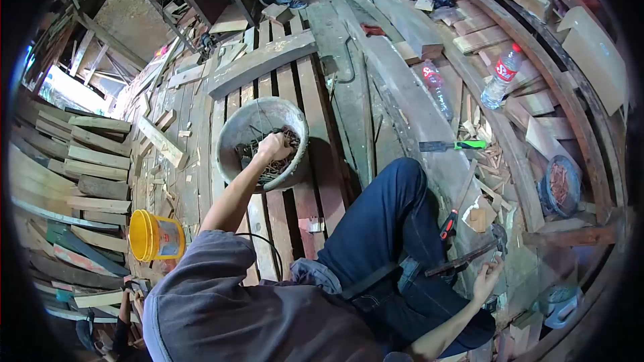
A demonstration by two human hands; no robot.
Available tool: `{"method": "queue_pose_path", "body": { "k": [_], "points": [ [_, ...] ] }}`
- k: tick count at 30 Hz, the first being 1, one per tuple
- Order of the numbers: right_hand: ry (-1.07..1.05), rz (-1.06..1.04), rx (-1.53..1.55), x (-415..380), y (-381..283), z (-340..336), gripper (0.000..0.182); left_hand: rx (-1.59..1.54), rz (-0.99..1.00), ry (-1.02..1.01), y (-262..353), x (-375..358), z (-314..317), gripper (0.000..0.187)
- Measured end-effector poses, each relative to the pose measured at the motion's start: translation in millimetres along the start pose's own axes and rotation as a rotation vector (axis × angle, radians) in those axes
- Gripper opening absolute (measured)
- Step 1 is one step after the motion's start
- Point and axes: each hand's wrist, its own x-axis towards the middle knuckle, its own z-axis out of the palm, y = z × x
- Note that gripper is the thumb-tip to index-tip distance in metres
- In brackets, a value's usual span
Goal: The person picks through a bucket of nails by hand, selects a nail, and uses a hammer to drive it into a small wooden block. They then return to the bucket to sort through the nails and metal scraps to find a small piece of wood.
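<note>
You're reaching your left hand [273, 147] into the grey bucket [227, 129], which is standing on the wooden slats [312, 194] at the upper centre of the frame. Your fingers are dipping into the nails [274, 171] inside it; their tips are hidden, so whether they're closed on any cannot be told. At the lower right, your right hand [484, 284] is hovering just beside the hammer [463, 259], fingers curled and close together; whether they're pinching something small cannot be told. A red-and-black screwdriver [449, 224] is lying near the hammer, and a green-handled tool [453, 145] is lying above it. A yellow bucket [158, 235] is sitting at the left, and two plastic bottles [502, 75] [437, 88] are resting at the upper right.
</note>
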Motion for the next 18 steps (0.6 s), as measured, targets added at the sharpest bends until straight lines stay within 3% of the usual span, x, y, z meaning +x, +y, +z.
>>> {"method": "queue_pose_path", "body": {
  "k": [2, 6, 11, 14, 17, 18],
  "points": [
    [0.003, 0.01, 0.0, 0, -1, 1, 0.039, 0.033, 0.092, 0.029, -10, 10, 8, 0.032],
    [-0.002, 0.044, 0.024, 2, 7, 0, 0.038, 0.088, 0.14, -0.155, -5, 10, -8, 0.04],
    [-0.018, 0.02, 0.047, 1, 25, 5, 0.037, 0.044, 0.391, -0.036, -24, 19, -3, 0.036],
    [-0.056, 0.004, 0.032, -1, 25, 7, 0.038, -0.179, 0.322, 0.243, -18, 4, -22, 0.028],
    [-0.104, 0.001, 0.016, 1, 19, 12, 0.039, -0.44, 0.315, 0.27, -24, 2, -46, 0.034],
    [-0.114, 0.015, 0.016, 2, 18, 12, 0.039, -0.354, 0.236, 0.204, -33, 9, -44, 0.034]
  ]
}}
